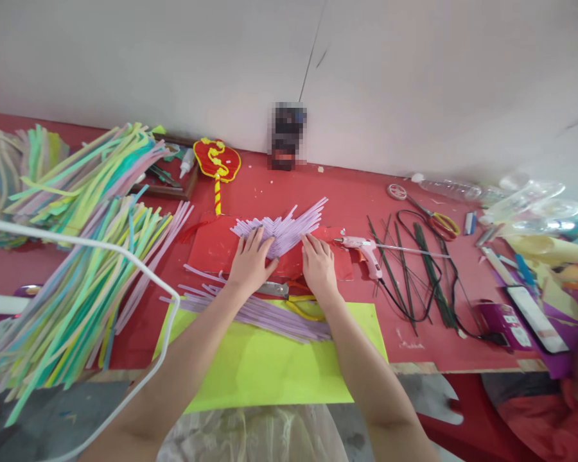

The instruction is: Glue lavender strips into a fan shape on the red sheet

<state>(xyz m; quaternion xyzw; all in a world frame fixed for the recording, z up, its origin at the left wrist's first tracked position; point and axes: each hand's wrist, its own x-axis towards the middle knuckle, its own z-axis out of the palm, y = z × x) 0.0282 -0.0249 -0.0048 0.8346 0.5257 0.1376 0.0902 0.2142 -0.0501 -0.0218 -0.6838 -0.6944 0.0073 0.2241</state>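
A chevron-like layer of lilac pipe cleaners point(289, 221) lies on a red sheet point(212, 247) in front of me. My left hand point(253, 253) rests flat on its left part, fingers and thumb spread. At the lower right edge of the layer, my right hand point(318, 263) touches down with its fingertips, the fingers slightly bent and nothing visible in them. Between my wrists lie scissors with yellow handles point(308, 308), partly covered. Loose lilac pipe cleaners point(270, 319) are spread over a yellow-green sheet point(270, 372) below my hands.
Bundles of coloured pipe cleaners point(96, 282) cover the left, crossed by a white bent tube point(139, 263). A red and yellow fan-shaped piece point(216, 163) lies behind. To the right are a pink glue gun point(363, 250), dark wires point(426, 269), scissors point(443, 224), a phone point(537, 319) and plastic bottles point(534, 199).
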